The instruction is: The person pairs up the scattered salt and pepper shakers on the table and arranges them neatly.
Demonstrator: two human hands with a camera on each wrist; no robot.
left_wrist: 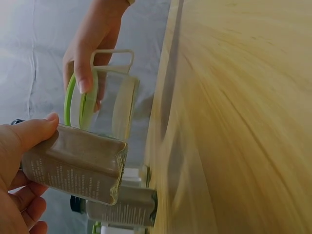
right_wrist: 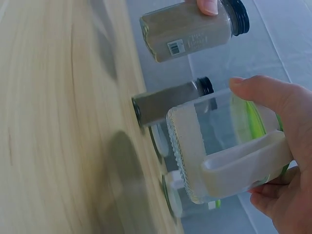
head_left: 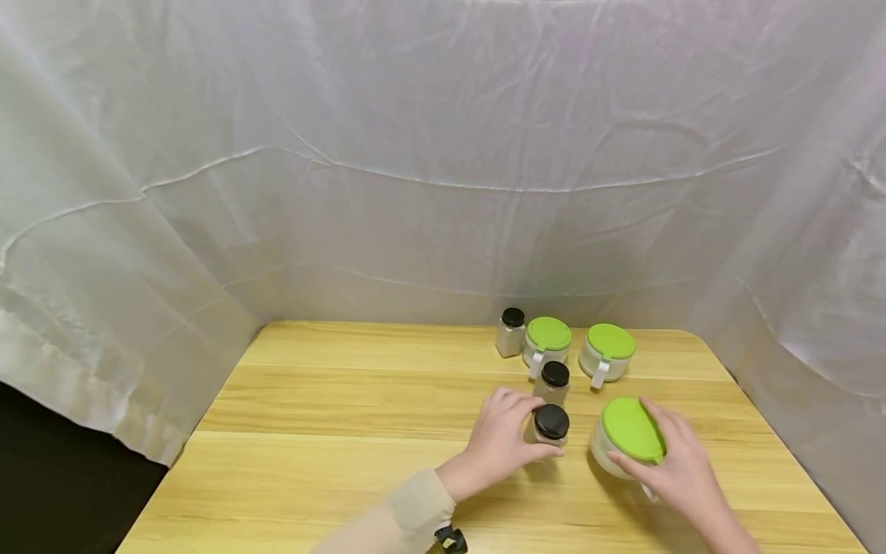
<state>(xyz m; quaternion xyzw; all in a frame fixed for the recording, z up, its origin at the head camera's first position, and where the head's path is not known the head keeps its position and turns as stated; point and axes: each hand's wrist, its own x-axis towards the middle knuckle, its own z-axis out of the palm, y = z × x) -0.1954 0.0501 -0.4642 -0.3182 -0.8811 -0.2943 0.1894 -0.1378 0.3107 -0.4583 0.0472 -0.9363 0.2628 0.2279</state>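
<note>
Keep both grips steady and both bases level

Holds a black-capped jar [head_left: 551,423] in the left hand [head_left: 500,438], gripped high near the cap between thumb and curled fingers [left_wrist: 34,209], set no wider apart than the narrow glass; holds a green-lidded pot [head_left: 631,431] in the right hand [head_left: 681,469], spanned from above with thumb and fingers spread wide around lid and upper wall; carries both a little above the worktop [head_left: 332,385], right of centre, with a gap between.

Take the jar's weight on the glass, not on the cap alone; straighten it too, since leaning somewhat compared with the second black-capped jar [head_left: 556,375], standing just beyond; leave room there, so as not to knock it over.

Squeeze the pot inward on its wall rather than lifting by the lid, likely to come loose under load; mind the handle [right_wrist: 243,163], jutting toward the near edge beneath the hand; cannot tell whether touched by the palm.

Lower either one straight down, base flat, before easing the fingers; stay clear of the two rear green-lidded pots [head_left: 607,346] and the rear black-capped jar [head_left: 511,335], close to the grey cloth [head_left: 388,231].
</note>
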